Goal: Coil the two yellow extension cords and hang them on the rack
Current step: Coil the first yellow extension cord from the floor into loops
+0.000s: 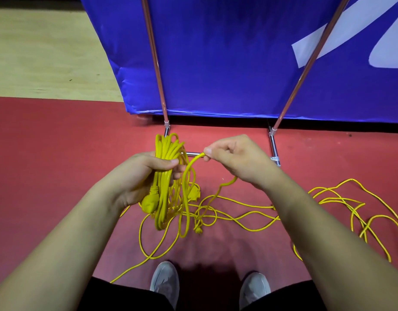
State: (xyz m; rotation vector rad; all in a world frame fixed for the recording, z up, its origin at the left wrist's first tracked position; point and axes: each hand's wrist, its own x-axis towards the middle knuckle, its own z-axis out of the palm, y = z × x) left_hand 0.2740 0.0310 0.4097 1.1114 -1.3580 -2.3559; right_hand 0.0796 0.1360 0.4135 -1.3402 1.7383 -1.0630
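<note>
Left grip [146,176] round coil [168,145], right [236,158] on strand [192,163]

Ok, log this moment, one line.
coiling; left hand grips coiled yellow extension cord bundle; right hand pinches loose yellow strand; slack cord tangled on red floor

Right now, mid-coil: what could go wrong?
1. The cord crosses itself in loops on the floor; pulling with the right hand may tighten a knot.
2. A strand runs close to the shoe; it could catch underfoot.
3. The coil in the left hand looks bulky; loops may slip.
</note>
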